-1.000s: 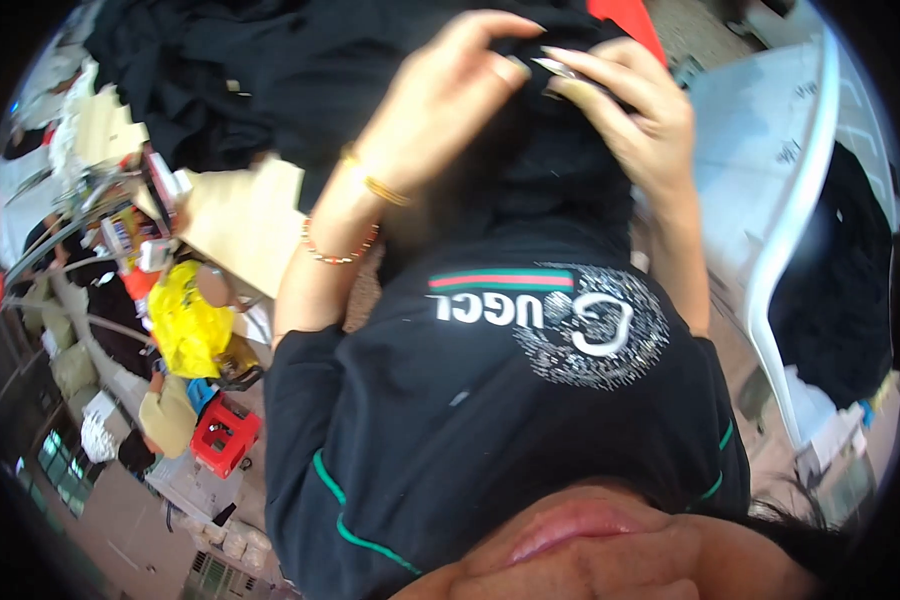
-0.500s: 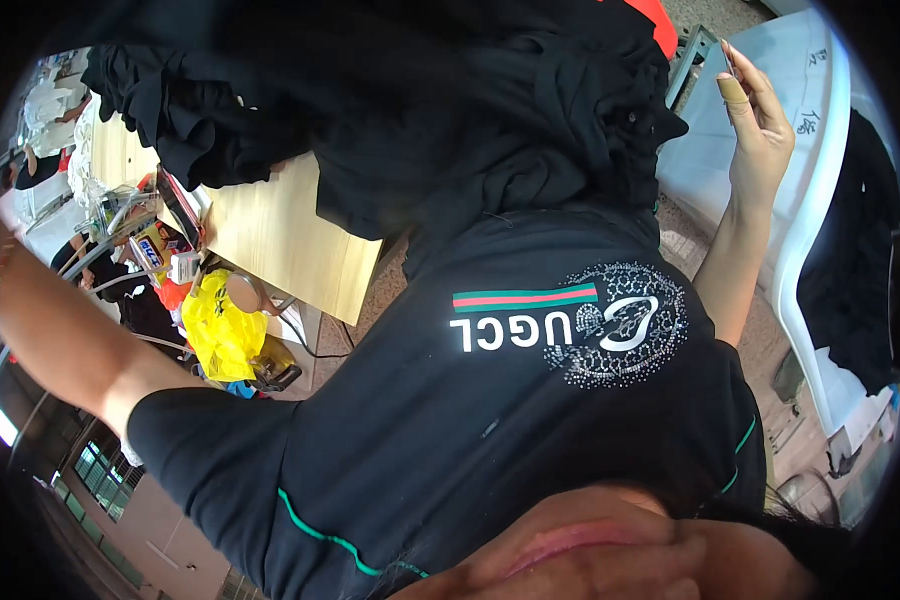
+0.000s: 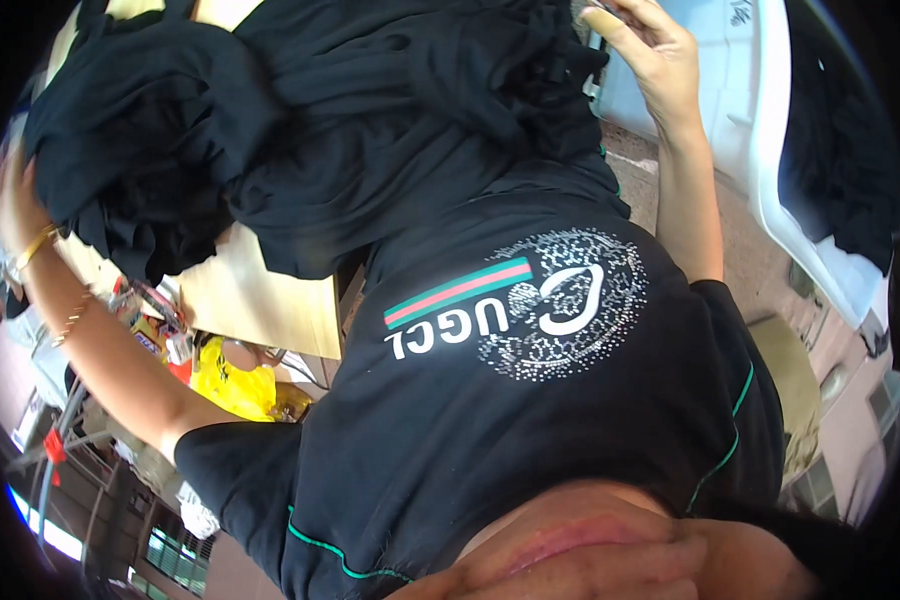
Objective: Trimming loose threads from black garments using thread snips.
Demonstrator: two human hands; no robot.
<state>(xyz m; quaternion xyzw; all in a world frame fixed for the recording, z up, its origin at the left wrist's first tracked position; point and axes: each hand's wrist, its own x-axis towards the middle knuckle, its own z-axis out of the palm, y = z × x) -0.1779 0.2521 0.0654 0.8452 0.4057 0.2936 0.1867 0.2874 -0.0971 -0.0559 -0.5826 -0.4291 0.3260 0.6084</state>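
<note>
A large heap of black fabric (image 3: 370, 120) spreads over the table and up against my front, its folds loose and crumpled. At its left edge is my left hand (image 3: 18, 200), smeared by motion, with a gold band at the wrist. Whether its fingers grip the cloth does not show. By the upper right edge of the fabric, my right hand (image 3: 655, 45) is raised with thumb and fingers drawn together. A wrap covers the thumb tip. What lies between these fingers is cut off at the top of the picture.
A light wooden table (image 3: 255, 300) shows under the fabric. A yellow plastic bag (image 3: 230, 380) hangs below its left side, near small packages. On my right stands a big whitish plastic tub (image 3: 770, 150), with more black cloth (image 3: 840, 140) beyond its rim.
My left hand has come into view at the fabric's left edge. The cloth there has shifted left and nearer to me. My right hand has moved left and farther away, toward the fabric.
</note>
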